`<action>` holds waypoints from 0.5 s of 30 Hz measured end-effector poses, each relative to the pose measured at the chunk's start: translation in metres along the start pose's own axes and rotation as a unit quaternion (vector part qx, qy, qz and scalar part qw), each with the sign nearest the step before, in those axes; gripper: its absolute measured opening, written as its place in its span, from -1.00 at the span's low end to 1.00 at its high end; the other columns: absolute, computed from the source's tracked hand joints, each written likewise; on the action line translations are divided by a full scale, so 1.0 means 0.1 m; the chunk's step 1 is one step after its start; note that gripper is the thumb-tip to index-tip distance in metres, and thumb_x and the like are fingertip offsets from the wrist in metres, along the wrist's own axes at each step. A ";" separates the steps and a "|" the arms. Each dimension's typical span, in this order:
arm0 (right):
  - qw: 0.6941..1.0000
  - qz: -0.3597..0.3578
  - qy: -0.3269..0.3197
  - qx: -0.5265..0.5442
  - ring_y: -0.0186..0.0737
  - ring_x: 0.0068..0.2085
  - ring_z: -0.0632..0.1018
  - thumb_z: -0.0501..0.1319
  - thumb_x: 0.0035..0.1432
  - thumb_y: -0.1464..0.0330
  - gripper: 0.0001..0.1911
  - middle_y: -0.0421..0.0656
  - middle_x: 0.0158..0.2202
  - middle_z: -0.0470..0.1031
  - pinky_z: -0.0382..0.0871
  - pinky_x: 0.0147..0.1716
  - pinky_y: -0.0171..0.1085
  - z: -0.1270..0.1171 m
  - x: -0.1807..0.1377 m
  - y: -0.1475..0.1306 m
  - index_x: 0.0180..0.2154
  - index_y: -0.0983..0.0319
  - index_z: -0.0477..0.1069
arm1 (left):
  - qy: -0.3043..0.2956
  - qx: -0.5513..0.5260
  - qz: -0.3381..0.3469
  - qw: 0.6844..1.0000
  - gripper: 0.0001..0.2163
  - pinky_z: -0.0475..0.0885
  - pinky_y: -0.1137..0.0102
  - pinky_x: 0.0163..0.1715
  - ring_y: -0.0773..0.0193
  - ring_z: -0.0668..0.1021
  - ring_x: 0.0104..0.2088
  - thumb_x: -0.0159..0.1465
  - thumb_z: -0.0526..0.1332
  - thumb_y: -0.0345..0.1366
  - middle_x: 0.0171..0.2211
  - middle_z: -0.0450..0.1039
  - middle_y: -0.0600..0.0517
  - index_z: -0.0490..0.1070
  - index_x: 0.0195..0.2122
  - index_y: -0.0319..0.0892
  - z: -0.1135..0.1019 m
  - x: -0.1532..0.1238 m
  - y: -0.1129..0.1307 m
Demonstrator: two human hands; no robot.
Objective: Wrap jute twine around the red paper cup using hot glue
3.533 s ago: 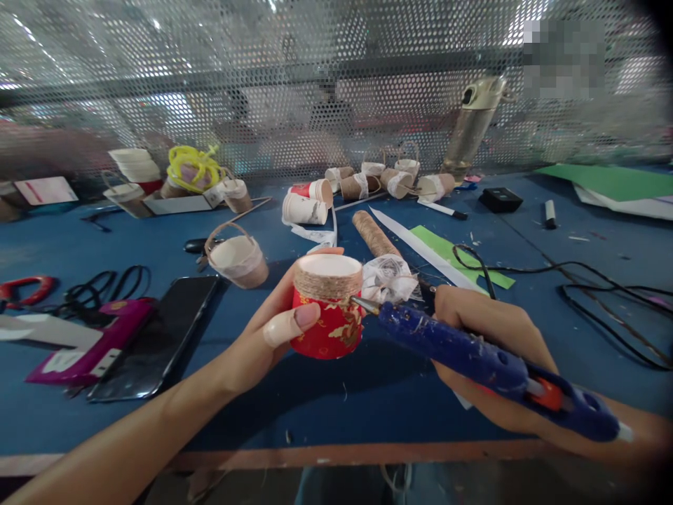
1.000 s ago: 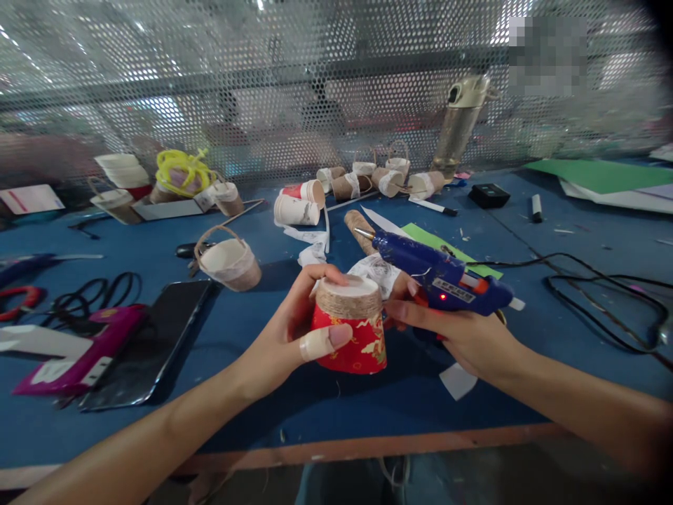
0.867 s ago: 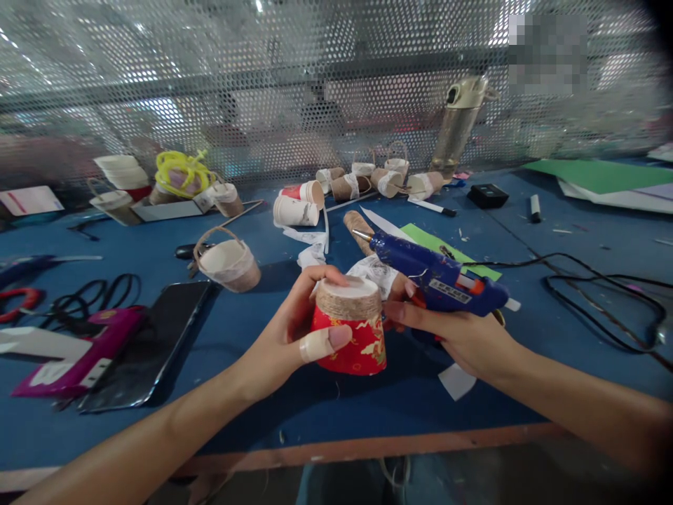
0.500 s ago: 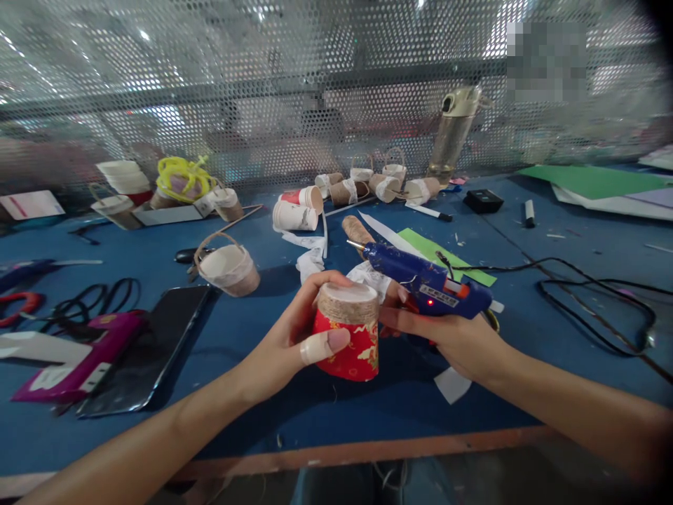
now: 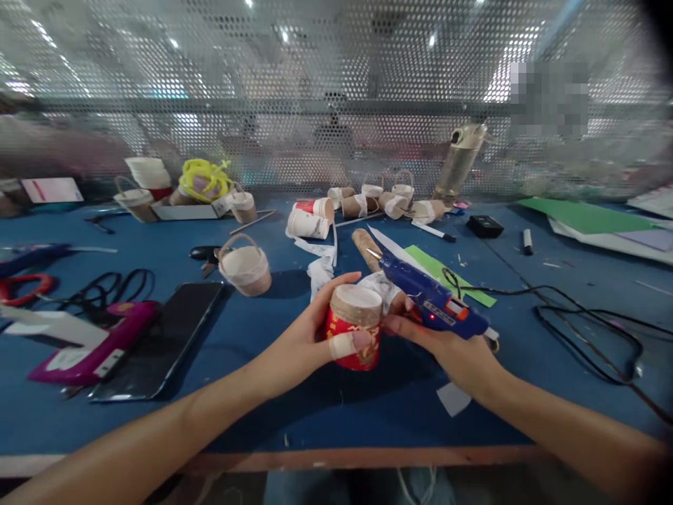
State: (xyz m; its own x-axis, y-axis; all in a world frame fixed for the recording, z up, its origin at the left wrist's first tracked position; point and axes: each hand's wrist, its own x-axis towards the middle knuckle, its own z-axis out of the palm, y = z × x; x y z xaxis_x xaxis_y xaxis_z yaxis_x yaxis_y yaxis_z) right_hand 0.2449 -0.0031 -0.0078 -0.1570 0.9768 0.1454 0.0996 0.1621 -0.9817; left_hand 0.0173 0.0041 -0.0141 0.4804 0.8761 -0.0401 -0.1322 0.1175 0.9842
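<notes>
A red patterned paper cup (image 5: 368,351), bottom up, has brown twine (image 5: 350,313) wound around its upper part. My left hand (image 5: 310,344) is wrapped around the cup from the left, with a bandage on the thumb. My right hand (image 5: 446,347) grips a blue hot glue gun (image 5: 420,287), whose red light glows and whose metal nozzle points up and left. The right fingertips are close to the cup's right side; whether they also pinch twine cannot be made out. White lace (image 5: 379,282) lies just behind the cup.
A small twine basket (image 5: 247,270), a phone (image 5: 162,340) and a purple-and-white tool (image 5: 99,351) lie left. Paper cups (image 5: 309,224), a twine roll (image 5: 362,245), several small baskets (image 5: 394,205) and a bottle (image 5: 457,165) stand behind. A black cord (image 5: 568,344) loops at right.
The view has tilted up and shifted left, so things on the table appear farther right. The cup looks slightly turned in my left hand. Both hands keep their holds.
</notes>
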 end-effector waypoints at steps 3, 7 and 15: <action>0.999 -0.021 0.010 -0.033 -0.23 -0.30 0.58 0.44 0.17 0.16 -0.75 -0.26 -0.39 0.52 0.58 -0.15 -0.23 -0.03 0.01 0.02 -0.40 0.12 0.49 | 0.002 -0.038 0.013 0.999 -0.30 0.47 0.19 0.18 -0.03 0.54 0.24 0.25 0.50 -0.18 0.23 0.52 0.03 0.25 0.36 0.21 -0.05 -0.01 -0.05; 0.999 -0.020 0.023 -0.017 -0.24 -0.32 0.61 0.50 0.14 0.16 -0.75 -0.27 -0.38 0.57 0.60 -0.22 -0.26 -0.04 -0.01 0.06 -0.35 0.12 0.51 | -0.003 -0.081 0.002 0.997 -0.44 0.54 0.15 0.05 -0.07 0.64 0.07 0.28 0.45 -0.16 0.18 0.56 -0.03 0.35 0.28 0.14 -0.09 -0.02 -0.06; 0.992 -0.110 0.007 -0.056 -0.19 -0.29 0.61 0.48 0.20 0.24 -0.80 -0.23 -0.30 0.60 0.56 -0.22 -0.20 -0.10 -0.06 0.07 -0.35 0.09 0.49 | -0.026 -0.200 0.008 0.979 -0.57 0.67 0.11 -0.27 -0.09 0.73 -0.16 0.27 0.39 -0.16 -0.06 0.64 -0.08 0.41 0.14 -0.04 -0.04 -0.02 0.06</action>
State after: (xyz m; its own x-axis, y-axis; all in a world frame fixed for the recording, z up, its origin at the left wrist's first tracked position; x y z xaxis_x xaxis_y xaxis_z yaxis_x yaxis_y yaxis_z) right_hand 0.2567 -0.0066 -0.0139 -0.1736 0.9176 0.3575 0.1725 0.3857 -0.9063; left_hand 0.0123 0.0051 -0.0089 0.5183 0.8552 -0.0062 -0.4644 0.2875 0.8376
